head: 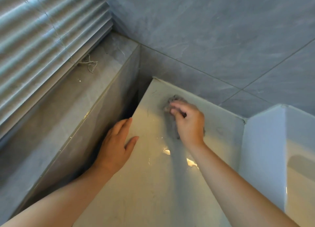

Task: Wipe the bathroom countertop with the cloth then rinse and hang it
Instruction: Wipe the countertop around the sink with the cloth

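A blue-grey tiled wall (pixel 213 30) fills the far and right side of the view, its grout lines running at a slant. On the left hangs a slatted blind (pixel 42 47), its lowest slats bunched just above a grey tiled ledge (pixel 68 98) that runs from near left to the far corner.

The pale, glossy bench (pixel 153 184) takes up the near middle, with bright glints on its surface between the two forearms. A low upstand edges its far side against the wall. A dark, narrow gap separates its left edge from the upright face of the ledge. To the right of the bench stands a white basin (pixel 300 167), of which only the left part is in view.

Two bare forearms reach in from the near edge. The left grip (pixel 115 146) lies flat along the left edge of the bench, fingers straight and together, thumb spread out onto the surface, holding nothing. The right grip (pixel 189 122) is farther off and to the right, near the far corner of the bench, with its fingers curled down over the cloth (pixel 172 100) and holding it against the surface.

The cloth is grey and crumpled. It sits on the bench under the right grip, showing beyond the fingertips and along the left side of the palm. It is somewhat blurred.

A thin pale cord (pixel 90 65) lies in a loose tangle on the ledge under the blind.
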